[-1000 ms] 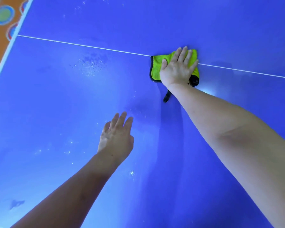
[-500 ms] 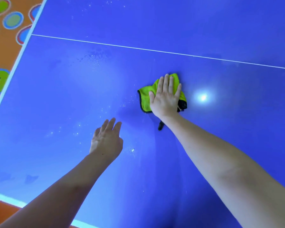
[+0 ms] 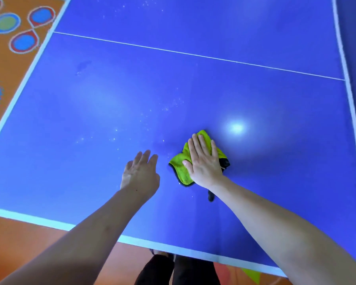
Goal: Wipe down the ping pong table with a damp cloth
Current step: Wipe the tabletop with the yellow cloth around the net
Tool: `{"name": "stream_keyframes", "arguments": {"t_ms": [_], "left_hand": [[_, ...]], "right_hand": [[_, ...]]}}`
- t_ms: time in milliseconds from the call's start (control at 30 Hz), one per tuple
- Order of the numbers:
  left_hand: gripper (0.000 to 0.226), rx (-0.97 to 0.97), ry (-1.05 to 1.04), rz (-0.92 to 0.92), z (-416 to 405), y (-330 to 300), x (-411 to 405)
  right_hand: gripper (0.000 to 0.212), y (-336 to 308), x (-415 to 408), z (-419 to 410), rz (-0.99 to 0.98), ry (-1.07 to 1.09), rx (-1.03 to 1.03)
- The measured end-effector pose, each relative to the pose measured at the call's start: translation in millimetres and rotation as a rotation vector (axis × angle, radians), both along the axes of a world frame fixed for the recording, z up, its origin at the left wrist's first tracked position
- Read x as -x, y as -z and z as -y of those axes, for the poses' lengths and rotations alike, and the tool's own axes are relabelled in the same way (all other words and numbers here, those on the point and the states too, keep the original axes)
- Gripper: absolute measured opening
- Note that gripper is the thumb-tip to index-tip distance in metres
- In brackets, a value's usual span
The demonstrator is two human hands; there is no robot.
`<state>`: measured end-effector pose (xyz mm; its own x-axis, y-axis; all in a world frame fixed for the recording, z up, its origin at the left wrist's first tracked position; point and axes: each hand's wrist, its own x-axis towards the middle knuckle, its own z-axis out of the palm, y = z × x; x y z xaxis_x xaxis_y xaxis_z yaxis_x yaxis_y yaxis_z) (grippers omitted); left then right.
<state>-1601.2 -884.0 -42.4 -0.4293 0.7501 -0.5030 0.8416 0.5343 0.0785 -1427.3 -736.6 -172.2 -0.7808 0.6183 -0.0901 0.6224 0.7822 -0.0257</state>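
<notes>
The blue ping pong table (image 3: 90, 112) fills most of the view, with a thin white centre line across it and small water specks near the middle. A lime-green cloth (image 3: 180, 163) with a black edge lies on the table near the front edge. My right hand (image 3: 203, 161) presses flat on the cloth with straight fingers and covers most of it. My left hand (image 3: 141, 173) is just left of the cloth, fingers straight, low over or on the bare table; contact is unclear.
The table's white front edge (image 3: 49, 221) runs close to me, the left edge (image 3: 23, 79) slants up to the far left. Orange floor with coloured circles (image 3: 24, 41) lies beyond. My dark trouser legs (image 3: 177, 270) show below the front edge.
My right hand has dragged the cloth from the centre line toward the front edge. My left hand has come back with it, and the near edge of the table has come into view.
</notes>
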Motion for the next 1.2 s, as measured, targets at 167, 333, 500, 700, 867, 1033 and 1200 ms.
{"name": "stream_keyframes", "arguments": {"t_ms": [167,333,500,700,867,1033,1200], "left_hand": [[0.06,-0.022,0.009,0.043,31.7,-0.9,-3.1],[0.058,-0.076,0.007,0.067,37.7,-7.8,-7.3],[0.057,-0.087,0.045,0.076,35.8,-5.8,-12.9],[0.058,-0.054,0.014,0.056,33.7,6.6,-10.4],[0.059,-0.061,0.013,0.032,-0.3,12.2,-30.3],[0.058,-0.051,-0.017,0.029,-66.1,24.8,-79.5],[0.059,-0.055,0.016,0.014,-151.8,30.0,-129.7]], "right_hand": [[0.075,-6.9,-39.5,9.9,0.071,-0.08,-0.021],[0.074,-22.8,-20.2,39.3,0.107,0.234,0.094],[0.067,-27.6,14.5,64.6,0.02,0.624,0.292],[0.066,-10.2,19.7,58.3,-0.055,0.623,0.178],[0.062,-2.0,10.1,-10.9,-0.138,0.509,0.141],[0.051,5.4,-34.4,-118.2,-0.217,0.223,-0.024],[0.047,7.2,-70.8,-197.9,-0.277,0.096,-0.049]]}}
